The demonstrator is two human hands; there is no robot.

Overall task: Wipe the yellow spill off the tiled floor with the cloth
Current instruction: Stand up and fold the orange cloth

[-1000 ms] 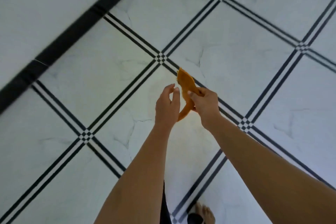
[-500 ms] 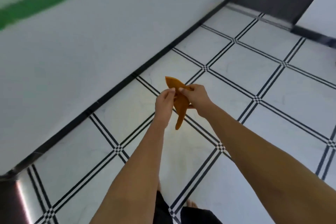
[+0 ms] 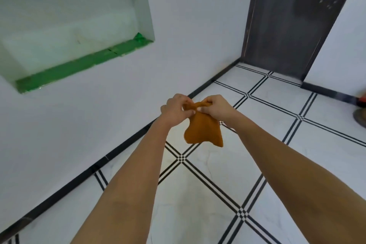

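my left hand (image 3: 175, 110) and right hand (image 3: 214, 107) pinch the orange cloth (image 3: 202, 129), hanging above the white tiled floor (image 3: 277, 134).

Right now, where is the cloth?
Head view, centre: the cloth hangs above the floor, pinched at its top by left hand and right hand.

Left hand (image 3: 176, 109), right hand (image 3: 214, 106), both gripping orange cloth (image 3: 203, 131)

White tiled floor (image 3: 326, 150), possibly bare
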